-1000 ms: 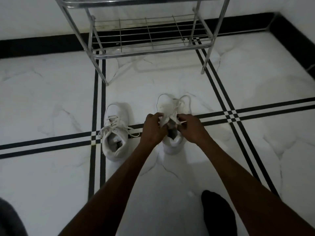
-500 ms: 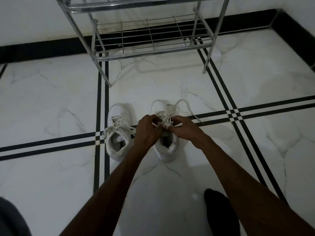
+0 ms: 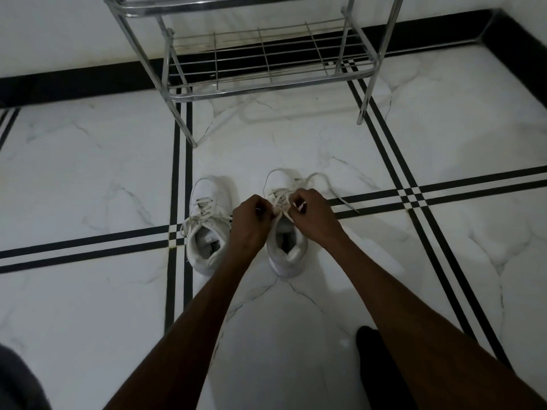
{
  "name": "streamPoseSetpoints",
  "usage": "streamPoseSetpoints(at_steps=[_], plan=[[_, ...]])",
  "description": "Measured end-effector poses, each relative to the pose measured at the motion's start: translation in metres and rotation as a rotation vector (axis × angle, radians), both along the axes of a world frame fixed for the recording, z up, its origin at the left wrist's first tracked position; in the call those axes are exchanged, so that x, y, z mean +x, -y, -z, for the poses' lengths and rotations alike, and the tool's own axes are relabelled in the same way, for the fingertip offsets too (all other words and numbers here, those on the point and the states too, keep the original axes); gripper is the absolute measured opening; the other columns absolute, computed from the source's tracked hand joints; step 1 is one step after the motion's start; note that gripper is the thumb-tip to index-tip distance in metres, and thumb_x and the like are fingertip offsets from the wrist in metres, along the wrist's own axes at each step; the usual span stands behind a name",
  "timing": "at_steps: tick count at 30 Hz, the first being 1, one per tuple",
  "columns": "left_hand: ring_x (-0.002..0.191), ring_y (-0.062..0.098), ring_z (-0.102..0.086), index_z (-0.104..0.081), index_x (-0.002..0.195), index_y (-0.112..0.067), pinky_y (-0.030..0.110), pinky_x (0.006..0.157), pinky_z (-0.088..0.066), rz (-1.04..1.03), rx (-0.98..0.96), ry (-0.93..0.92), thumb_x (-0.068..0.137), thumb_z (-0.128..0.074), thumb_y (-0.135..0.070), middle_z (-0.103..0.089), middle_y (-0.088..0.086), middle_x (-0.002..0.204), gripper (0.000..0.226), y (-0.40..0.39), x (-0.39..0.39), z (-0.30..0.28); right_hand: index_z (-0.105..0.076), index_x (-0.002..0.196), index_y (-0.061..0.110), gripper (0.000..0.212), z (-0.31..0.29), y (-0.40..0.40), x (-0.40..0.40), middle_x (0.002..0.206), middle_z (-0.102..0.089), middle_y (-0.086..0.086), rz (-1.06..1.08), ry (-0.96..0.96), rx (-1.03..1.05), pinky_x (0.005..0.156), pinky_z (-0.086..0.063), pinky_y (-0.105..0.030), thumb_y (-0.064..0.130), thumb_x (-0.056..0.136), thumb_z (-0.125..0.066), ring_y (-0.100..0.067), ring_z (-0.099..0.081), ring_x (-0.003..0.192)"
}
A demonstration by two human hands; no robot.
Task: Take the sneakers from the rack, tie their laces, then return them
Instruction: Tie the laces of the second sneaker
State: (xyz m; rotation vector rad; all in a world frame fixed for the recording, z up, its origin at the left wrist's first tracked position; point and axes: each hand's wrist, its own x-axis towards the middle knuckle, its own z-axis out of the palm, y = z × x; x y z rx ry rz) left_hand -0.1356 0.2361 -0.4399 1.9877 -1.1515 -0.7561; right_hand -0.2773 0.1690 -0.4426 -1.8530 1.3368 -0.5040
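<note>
Laces [image 3: 281,202] are what we are tying: left hand [image 3: 251,220] and right hand [image 3: 310,214] pinching them over the right sneaker [image 3: 285,250] on the floor [image 3: 88,306], below the rack [image 3: 266,84]; next probably comes pulling the knot snug.

We see a rack [image 3: 266,54] of shiny chromed metal: smooth bright tubes for the frame and thin wire rods for the shelf grid. The floor [image 3: 88,173] looks like polished white marble with grey veining, glossy enough to carry soft reflections, and it is crossed by flat black inlaid stripes. A dark, smooth skirting band [image 3: 74,81] runs along the foot of the matt pale wall [image 3: 59,31]. The two sneakers, the left sneaker [image 3: 210,226] and the right sneaker [image 3: 285,250], have smooth white uppers with a dull sheen, like leather or a synthetic, and soft padded cloth linings. Their laces [image 3: 322,180] are flat woven white cloth.
</note>
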Motion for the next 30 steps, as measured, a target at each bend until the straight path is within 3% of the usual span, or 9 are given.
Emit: streamPoseSetpoints(at_steps=[4, 6, 10, 15, 18, 21, 24, 27, 30], plan=[[0.078, 0.027, -0.065, -0.061, 0.096, -0.005, 0.036, 0.066, -0.047, 0.062, -0.036, 0.151, 0.098, -0.058, -0.014, -0.068, 0.007, 0.082, 0.01, 0.0, -0.007, -0.004, -0.059, 0.097, 0.01, 0.006, -0.001, -0.005, -0.003, 0.094, -0.064, -0.001, -0.042, 0.037, -0.069, 0.071, -0.043, -0.024, 0.006, 0.095, -0.056, -0.015, -0.057, 0.081], [0.079, 0.024, -0.061, -0.06, 0.101, -0.001, 0.031, 0.067, -0.039, 0.056, -0.025, 0.189, 0.099, -0.056, -0.011, -0.067, 0.007, 0.085, 0.011, -0.001, -0.01, -0.008, -0.058, 0.096, 0.012, 0.003, 0.0, -0.008, -0.004, 0.093, -0.064, 0.001, 0.015, 0.089, 0.016, 0.07, -0.047, -0.024, 0.011, 0.098, -0.056, -0.017, -0.06, 0.083], [0.08, 0.024, -0.056, -0.057, 0.102, -0.001, 0.032, 0.068, -0.037, 0.058, 0.058, 0.136, 0.101, -0.053, -0.015, -0.061, 0.008, 0.088, 0.015, -0.002, -0.014, -0.009, -0.06, 0.104, 0.017, 0.011, 0.005, -0.008, -0.003, 0.109, -0.067, -0.002, 0.117, 0.191, 0.312, 0.087, -0.057, -0.043, 0.026, 0.098, -0.057, -0.024, -0.065, 0.102], [0.087, 0.018, -0.058, -0.059, 0.096, -0.012, 0.03, 0.077, -0.049, -0.037, 0.145, -0.554, 0.106, -0.047, -0.027, -0.062, 0.005, 0.092, 0.022, -0.002, -0.007, -0.015, -0.064, 0.111, 0.014, 0.026, -0.003, -0.005, 0.003, 0.114, -0.071, -0.011, 0.238, 0.349, 0.575, 0.097, -0.054, -0.044, 0.029, 0.09, -0.059, -0.027, -0.067, 0.109], [0.085, 0.019, -0.062, -0.064, 0.101, -0.011, 0.037, 0.081, -0.055, -0.061, 0.08, -0.692, 0.107, -0.045, -0.034, -0.065, 0.003, 0.089, 0.03, -0.003, 0.005, -0.032, -0.068, 0.11, 0.012, 0.024, -0.015, 0.001, 0.002, 0.101, -0.078, -0.006, 0.292, 0.489, 0.496, 0.091, -0.058, -0.039, 0.028, 0.094, -0.061, -0.02, -0.073, 0.097], [0.096, 0.019, -0.07, -0.068, 0.096, -0.011, 0.04, 0.091, -0.057, -0.037, -0.092, -0.679, 0.108, -0.044, -0.033, -0.072, 0.009, 0.102, 0.034, 0.002, 0.017, -0.05, -0.076, 0.098, 0.015, 0.017, -0.03, 0.006, 0.004, 0.082, -0.078, -0.005, 0.199, 0.369, 0.282, 0.08, -0.057, -0.034, 0.025, 0.095, -0.063, -0.013, -0.073, 0.077], [0.109, 0.023, -0.069, -0.07, 0.099, -0.004, 0.031, 0.098, -0.056, 0.098, -0.253, -0.509, 0.107, -0.047, -0.028, -0.074, 0.013, 0.109, 0.035, 0.012, 0.021, -0.064, -0.077, 0.098, 0.021, 0.016, -0.052, 0.005, 0.01, 0.084, -0.078, 0.003, -0.183, 0.163, 0.281, 0.076, -0.056, -0.025, 0.023, 0.096, -0.062, -0.01, -0.073, 0.079], [0.095, 0.019, -0.072, -0.071, 0.102, -0.002, 0.024, 0.076, -0.058, 0.155, -0.247, -0.363, 0.107, -0.049, -0.032, -0.075, 0.013, 0.102, 0.038, 0.017, 0.025, -0.065, -0.072, 0.097, 0.027, 0.014, -0.075, 0.007, 0.012, 0.079, -0.072, 0.022, -0.427, 0.112, 0.376, 0.066, -0.048, -0.01, 0.025, 0.1, -0.059, 0.005, -0.066, 0.077], [0.085, 0.016, -0.07, -0.068, 0.101, -0.001, 0.036, 0.078, -0.058, 0.173, -0.152, -0.352, 0.108, -0.041, -0.039, -0.074, 0.009, 0.091, 0.047, 0.013, 0.024, -0.054, -0.076, 0.087, 0.026, 0.018, -0.081, 0.018, 0.008, 0.076, -0.073, 0.016, -0.413, 0.052, 0.179, 0.074, -0.054, -0.025, 0.038, 0.095, -0.065, 0.0, -0.07, 0.078]])
